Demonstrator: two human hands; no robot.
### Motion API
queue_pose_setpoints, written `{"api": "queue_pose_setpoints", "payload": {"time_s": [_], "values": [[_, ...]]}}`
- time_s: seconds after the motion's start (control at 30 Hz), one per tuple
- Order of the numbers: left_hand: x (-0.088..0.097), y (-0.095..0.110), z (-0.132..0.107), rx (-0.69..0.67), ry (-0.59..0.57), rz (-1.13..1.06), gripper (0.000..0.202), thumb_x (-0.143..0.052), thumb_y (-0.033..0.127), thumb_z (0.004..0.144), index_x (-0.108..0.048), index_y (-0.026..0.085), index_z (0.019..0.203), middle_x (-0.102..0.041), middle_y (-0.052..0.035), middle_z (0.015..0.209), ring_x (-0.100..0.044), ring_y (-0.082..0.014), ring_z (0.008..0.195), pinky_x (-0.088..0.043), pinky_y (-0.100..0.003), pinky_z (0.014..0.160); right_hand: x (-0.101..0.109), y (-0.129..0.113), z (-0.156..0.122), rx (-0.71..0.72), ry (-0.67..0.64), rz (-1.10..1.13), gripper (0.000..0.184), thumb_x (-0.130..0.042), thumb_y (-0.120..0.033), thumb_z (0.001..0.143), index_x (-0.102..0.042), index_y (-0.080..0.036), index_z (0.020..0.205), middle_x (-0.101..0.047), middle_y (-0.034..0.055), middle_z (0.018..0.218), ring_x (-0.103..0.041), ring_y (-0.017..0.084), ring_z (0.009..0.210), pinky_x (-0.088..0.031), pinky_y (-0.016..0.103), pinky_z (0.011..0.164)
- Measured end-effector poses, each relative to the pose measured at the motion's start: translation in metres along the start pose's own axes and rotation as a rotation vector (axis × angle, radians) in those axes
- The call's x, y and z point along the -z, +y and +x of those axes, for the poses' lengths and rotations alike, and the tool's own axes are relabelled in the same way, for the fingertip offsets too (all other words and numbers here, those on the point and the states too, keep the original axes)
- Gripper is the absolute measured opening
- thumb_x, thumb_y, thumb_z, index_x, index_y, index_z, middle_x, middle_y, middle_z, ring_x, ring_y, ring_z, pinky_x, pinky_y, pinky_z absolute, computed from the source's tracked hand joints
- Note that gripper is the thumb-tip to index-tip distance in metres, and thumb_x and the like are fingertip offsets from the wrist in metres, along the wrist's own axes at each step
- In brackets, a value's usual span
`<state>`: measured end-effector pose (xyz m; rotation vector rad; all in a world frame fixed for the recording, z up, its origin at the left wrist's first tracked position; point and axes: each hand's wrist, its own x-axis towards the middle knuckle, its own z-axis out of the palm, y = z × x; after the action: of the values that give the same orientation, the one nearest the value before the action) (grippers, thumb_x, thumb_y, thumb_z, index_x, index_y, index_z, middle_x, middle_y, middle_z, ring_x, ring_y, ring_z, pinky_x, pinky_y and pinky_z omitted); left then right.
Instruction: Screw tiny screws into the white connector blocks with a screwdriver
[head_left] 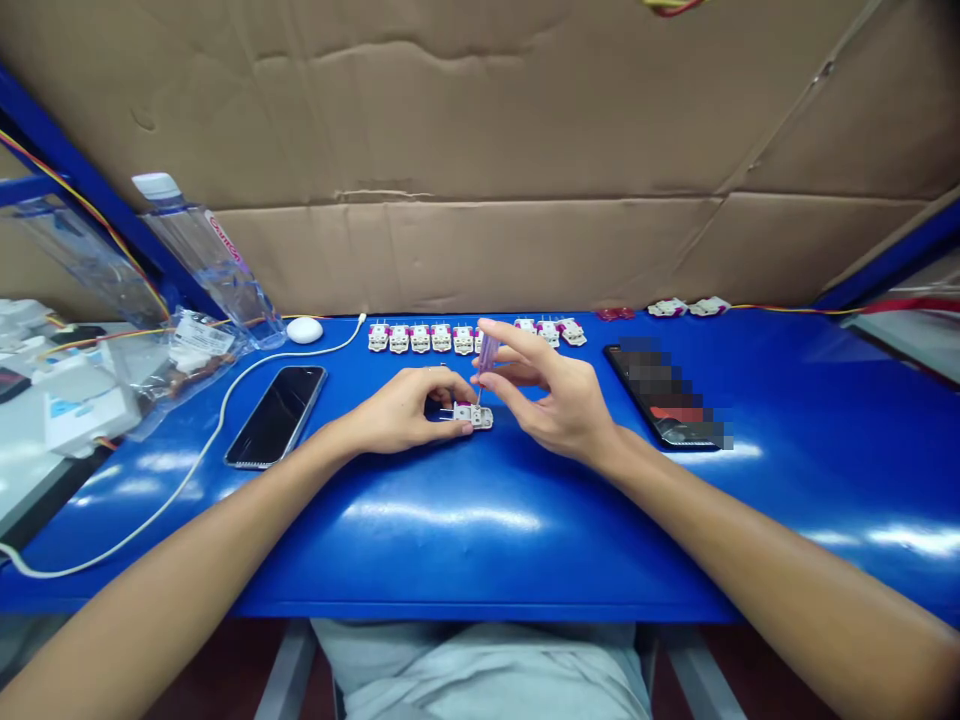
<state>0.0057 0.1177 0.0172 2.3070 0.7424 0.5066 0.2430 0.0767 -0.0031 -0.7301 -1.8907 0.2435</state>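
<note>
A small white plug-like part (474, 415) lies on the blue table (450, 530) in front of me. My left hand (409, 408) pinches it at its left end and holds it down. My right hand (551, 390) grips a small screwdriver with a clear purple handle (487, 352), held upright, its tip down on the part. Behind my hands runs a row of several similar white and magenta parts (420, 338).
A dark phone (276, 414) lies left of my hands, and a white cable (210, 450) curves past it to a white puck (304, 329). Another phone (664, 395) lies to the right. Clear plastic bags (202, 260) and boxes crowd the far left. Cardboard (480, 150) walls the back.
</note>
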Motion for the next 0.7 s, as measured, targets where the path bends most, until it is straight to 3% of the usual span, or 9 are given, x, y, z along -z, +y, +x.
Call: {"api": "queue_pose_setpoints", "payload": {"time_s": [0.1,0.23,0.37,0.53,0.7], "values": [[0.0001,0.0005,-0.0003,0.004,-0.002,-0.009,0.03,-0.082,0.042,0.095,-0.079,0.019,0.116,-0.081,-0.005,0.113,-0.074,-0.0218,0.098,-0.056,-0.033,0.088,-0.0004,-0.0004,-0.0004,0.019,0.035,-0.005,0.058,-0.074,-0.026,0.104,-0.058,-0.034,0.159,-0.083,0.0021,0.122,-0.085,0.018,0.091,-0.075,0.032,0.088],[0.0005,0.0007,-0.0003,-0.009,-0.008,-0.019,0.027,-0.082,0.041,0.095,-0.078,0.019,0.111,-0.082,-0.0051,0.114,-0.074,-0.0218,0.099,-0.056,-0.032,0.089,-0.0006,-0.0001,0.0004,0.028,0.008,0.014,0.059,-0.066,-0.021,0.108,-0.052,-0.034,0.163,-0.081,0.0033,0.131,-0.084,0.018,0.098,-0.074,0.031,0.092],[0.0006,0.0001,-0.0001,-0.009,-0.012,-0.021,0.028,-0.082,0.041,0.096,-0.078,0.02,0.114,-0.081,-0.0045,0.116,-0.074,-0.0217,0.1,-0.055,-0.032,0.088,0.0004,0.0001,0.001,0.05,0.077,-0.016,0.06,-0.076,-0.022,0.102,-0.059,-0.035,0.158,-0.084,0.0007,0.121,-0.084,0.018,0.094,-0.074,0.03,0.087],[0.0008,0.0006,0.0002,-0.014,-0.017,-0.028,0.028,-0.082,0.044,0.095,-0.078,0.021,0.11,-0.081,-0.0046,0.112,-0.073,-0.0214,0.097,-0.056,-0.032,0.087,0.0026,-0.0006,0.0014,0.013,0.028,-0.041,0.06,-0.067,-0.02,0.106,-0.053,-0.033,0.163,-0.081,0.0042,0.134,-0.085,0.019,0.097,-0.074,0.033,0.09],[0.0011,0.0018,0.0001,-0.004,-0.021,-0.026,0.03,-0.081,0.045,0.096,-0.078,0.02,0.113,-0.081,-0.0061,0.116,-0.074,-0.023,0.101,-0.057,-0.034,0.09,0.0029,0.0001,0.0015,0.046,0.064,-0.057,0.054,-0.074,-0.026,0.103,-0.061,-0.032,0.155,-0.084,0.0025,0.12,-0.084,0.019,0.092,-0.075,0.032,0.086]]}}
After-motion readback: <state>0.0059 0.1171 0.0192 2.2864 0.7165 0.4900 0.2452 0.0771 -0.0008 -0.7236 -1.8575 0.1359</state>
